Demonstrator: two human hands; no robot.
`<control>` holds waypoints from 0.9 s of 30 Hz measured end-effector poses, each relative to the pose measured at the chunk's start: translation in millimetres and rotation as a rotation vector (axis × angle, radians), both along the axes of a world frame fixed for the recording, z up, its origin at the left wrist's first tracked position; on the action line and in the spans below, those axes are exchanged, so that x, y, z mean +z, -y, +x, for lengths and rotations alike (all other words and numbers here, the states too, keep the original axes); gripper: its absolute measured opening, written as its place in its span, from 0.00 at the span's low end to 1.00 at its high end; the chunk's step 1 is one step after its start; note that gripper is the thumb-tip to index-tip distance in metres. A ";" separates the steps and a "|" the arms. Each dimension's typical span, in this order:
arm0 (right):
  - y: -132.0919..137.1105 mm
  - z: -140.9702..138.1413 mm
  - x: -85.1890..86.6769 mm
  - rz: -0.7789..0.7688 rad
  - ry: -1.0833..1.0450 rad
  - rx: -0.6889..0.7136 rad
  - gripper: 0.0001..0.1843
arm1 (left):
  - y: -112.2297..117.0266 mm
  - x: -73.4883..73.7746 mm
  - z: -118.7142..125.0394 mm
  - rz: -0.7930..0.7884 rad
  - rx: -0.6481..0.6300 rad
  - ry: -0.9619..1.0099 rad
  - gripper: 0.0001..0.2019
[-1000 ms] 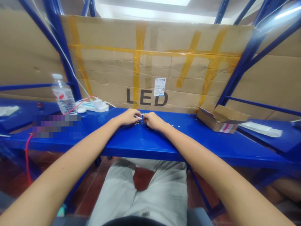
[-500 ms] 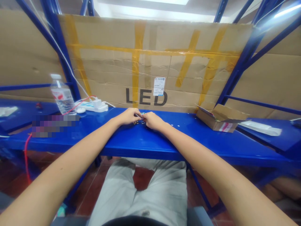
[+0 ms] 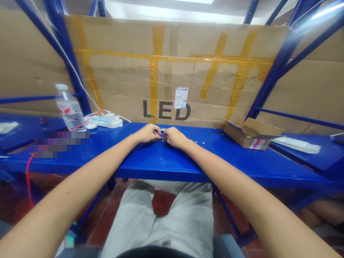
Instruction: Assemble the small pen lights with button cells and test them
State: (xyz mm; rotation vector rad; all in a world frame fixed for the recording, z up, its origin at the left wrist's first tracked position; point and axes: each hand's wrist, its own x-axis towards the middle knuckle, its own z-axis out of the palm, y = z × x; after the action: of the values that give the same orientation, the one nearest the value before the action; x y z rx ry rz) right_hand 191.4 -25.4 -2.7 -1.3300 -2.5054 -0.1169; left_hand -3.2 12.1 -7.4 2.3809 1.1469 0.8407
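Note:
Both hands meet over the blue table [image 3: 161, 161], near its back edge. My left hand [image 3: 149, 133] has its fingers curled and pinched together; whatever they hold is too small to make out. Close on its right, my right hand [image 3: 174, 137] is closed too, its grip mostly hidden behind the knuckles. A thin, shiny, curved piece [image 3: 163, 139] shows between the two hands. Just behind the fingertips lies a small, shiny object [image 3: 162, 129] of unclear kind. Several tiny brass-coloured pieces [image 3: 154, 140] lie beneath my left hand.
A cardboard box [image 3: 251, 134] stands open on the right. At left are a water bottle [image 3: 70, 111], a white power strip [image 3: 107, 121] and a red cable [image 3: 29, 175]. Small white bits [image 3: 199, 142] lie right of my hands. A large cardboard sheet [image 3: 120, 86] stands behind the table.
My left fingertips have drawn slightly apart from my right hand, so the shiny piece between them shows more. The rest of the scene stays in place.

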 end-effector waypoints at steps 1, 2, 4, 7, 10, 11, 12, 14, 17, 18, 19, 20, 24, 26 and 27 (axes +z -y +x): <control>0.6 -0.5 0.4 -0.002 0.003 -0.009 0.12 | 0.4 0.7 0.1 0.006 0.007 -0.019 0.06; 1.2 -0.8 1.0 -0.005 0.001 -0.013 0.12 | 1.2 1.9 0.1 0.007 0.012 -0.032 0.06; 2.2 -0.3 2.7 -0.010 -0.022 -0.008 0.12 | 3.6 5.4 -0.3 -0.005 0.009 -0.032 0.06; 1.6 4.9 6.7 0.003 -0.119 0.000 0.10 | 7.3 12.3 -2.6 0.000 0.001 0.044 0.08; -1.6 14.1 10.7 0.003 -0.273 0.037 0.07 | 9.1 18.4 -5.4 0.064 0.025 0.183 0.12; -2.7 16.7 11.7 -0.008 -0.324 0.055 0.07 | 9.1 19.5 -5.8 0.085 0.033 0.222 0.13; -3.6 18.7 12.4 -0.015 -0.369 0.069 0.07 | 9.0 19.9 -5.7 0.097 0.041 0.255 0.13; -4.6 20.0 12.9 -0.016 -0.434 0.084 0.09 | 8.6 18.9 -3.6 0.084 0.052 0.315 0.10; -3.6 16.7 12.6 0.007 -0.483 0.110 0.13 | 8.7 14.6 2.4 -0.007 0.035 0.411 0.07; -2.8 15.0 12.5 0.016 -0.487 0.121 0.12 | 9.1 13.2 4.4 -0.036 0.024 0.431 0.06; -1.8 13.2 12.4 0.025 -0.483 0.133 0.11 | 9.6 12.0 6.2 -0.047 0.016 0.440 0.06; -0.7 11.4 12.4 0.034 -0.472 0.146 0.09 | 10.3 11.2 7.7 -0.040 0.013 0.443 0.06; 4.0 4.2 11.0 0.047 -0.438 0.167 0.06 | 12.5 10.3 10.7 0.052 0.016 0.408 0.11; 5.8 0.3 9.2 0.040 -0.452 0.134 0.05 | 13.3 10.6 11.4 0.078 0.017 0.411 0.14; 6.3 -1.6 8.2 0.036 -0.466 0.116 0.04 | 13.7 10.8 11.8 0.085 0.018 0.422 0.15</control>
State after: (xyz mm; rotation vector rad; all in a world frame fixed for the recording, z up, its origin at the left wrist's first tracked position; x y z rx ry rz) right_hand 189.8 -31.7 5.5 -1.0485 -2.1627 0.1555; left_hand 8.6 -1.6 3.4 2.1126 0.9748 1.3422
